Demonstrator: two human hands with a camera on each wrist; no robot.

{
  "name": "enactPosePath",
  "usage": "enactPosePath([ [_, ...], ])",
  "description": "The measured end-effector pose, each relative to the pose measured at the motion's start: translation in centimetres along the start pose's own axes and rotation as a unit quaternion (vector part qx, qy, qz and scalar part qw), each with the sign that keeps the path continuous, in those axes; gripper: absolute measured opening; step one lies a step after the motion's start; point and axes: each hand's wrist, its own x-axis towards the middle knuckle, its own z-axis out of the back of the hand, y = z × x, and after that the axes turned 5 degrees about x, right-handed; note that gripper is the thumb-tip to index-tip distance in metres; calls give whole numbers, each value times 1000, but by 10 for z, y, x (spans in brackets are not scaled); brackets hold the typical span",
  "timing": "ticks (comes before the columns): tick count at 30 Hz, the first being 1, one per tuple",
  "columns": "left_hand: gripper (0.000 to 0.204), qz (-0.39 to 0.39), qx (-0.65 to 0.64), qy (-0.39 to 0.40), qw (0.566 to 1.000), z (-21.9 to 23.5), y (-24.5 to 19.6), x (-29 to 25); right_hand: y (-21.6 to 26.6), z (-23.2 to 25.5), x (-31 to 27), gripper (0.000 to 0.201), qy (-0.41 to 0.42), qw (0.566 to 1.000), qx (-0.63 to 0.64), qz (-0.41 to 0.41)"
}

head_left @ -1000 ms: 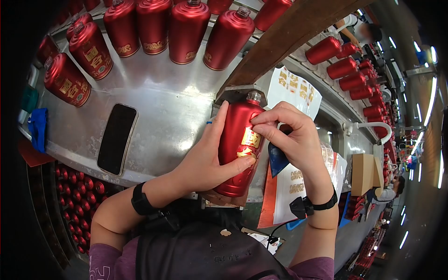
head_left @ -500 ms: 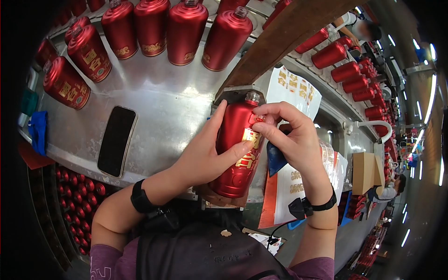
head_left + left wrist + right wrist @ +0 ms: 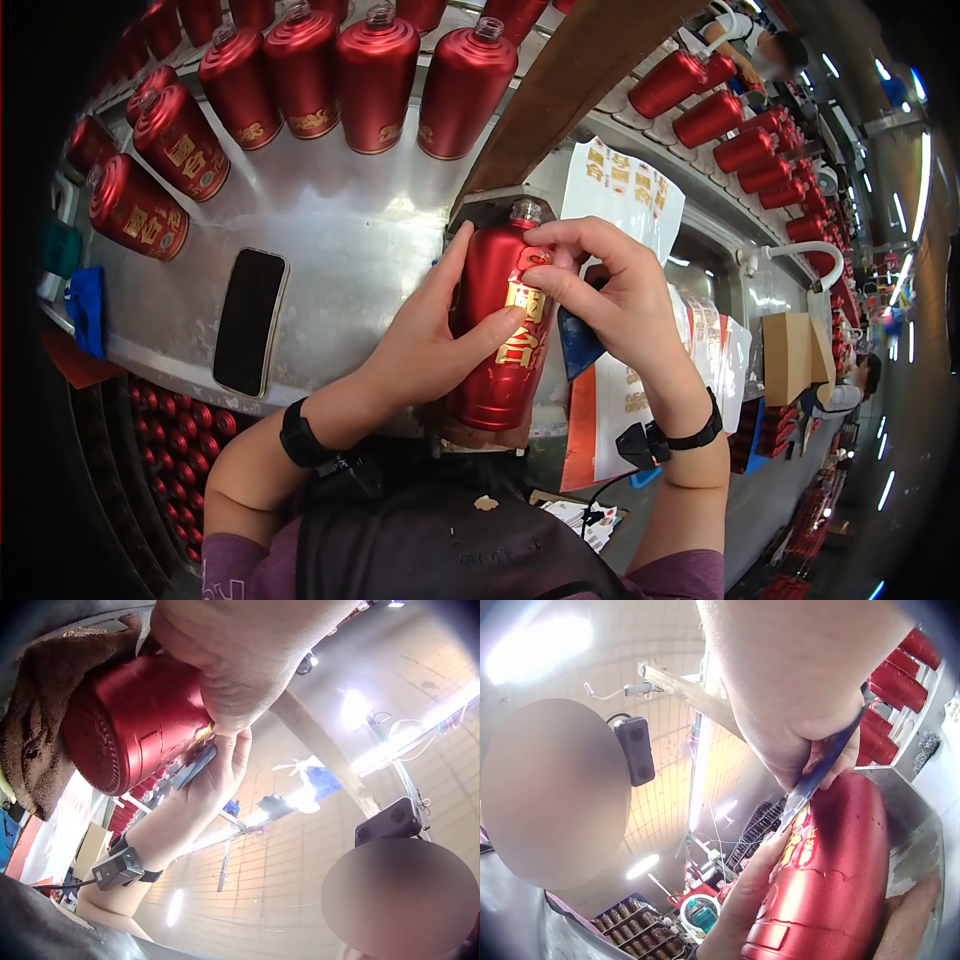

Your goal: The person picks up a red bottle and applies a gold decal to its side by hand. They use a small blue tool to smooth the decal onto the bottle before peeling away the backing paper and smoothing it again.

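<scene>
A glossy red bottle [image 3: 490,385] with a clear glass neck leans back in a stand, its base by a brown cloth [image 3: 34,712]. Gold lettering [image 3: 515,350] and a small red emblem run down its front. My left hand [image 3: 420,335] holds the bottle, thumb across the lettering and fingers along the far side. With my right hand [image 3: 625,295] I grip a flat blue scraper [image 3: 829,761], thumb and fingertips right at the emblem below the neck. In the head view most of the scraper hides under that hand.
A black phone [image 3: 250,320] lies on the metal table [image 3: 330,220] at the left. Several red bottles [image 3: 375,85] line the back. Right of the wooden post [image 3: 560,95] lies a sheet of gold labels [image 3: 615,180]; white sheets [image 3: 610,420] lie below my right hand.
My left thumb has moved up the bottle, and more of the gold lettering now shows below it. The right hand stays at the emblem. The head view has shifted slightly.
</scene>
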Motion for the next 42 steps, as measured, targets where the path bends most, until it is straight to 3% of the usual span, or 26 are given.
enactPosePath([
  [17, 89, 22, 3, -6, 1000, -1, -3, 2, 2, 0, -3, 35, -13, 1000, -1, 2],
  [19, 91, 25, 14, -4, 1000, 0, -2, 4, 6, 2, -5, 41, -38, 998, 14, -54],
  [21, 94, 6, 86, -21, 996, 2, 0, 8, -7, 4, -8, 45, -79, 994, 31, -62],
  [23, 94, 15, 77, -19, 997, -2, -9, 9, -16, 4, -13, 50, -121, 989, 49, -71],
  [26, 94, 27, 72, -13, 997, -3, -10, 9, -28, -2, -29, 67, -64, 944, 273, -173],
  [30, 93, 27, 55, -10, 998, -2, -12, 9, -24, -14, -38, 80, -54, 937, 286, -194],
  [42, 70, 41, -4, -70, 997, -3, -21, 32, -27, -17, -33, 83, -39, 933, 290, -210],
])
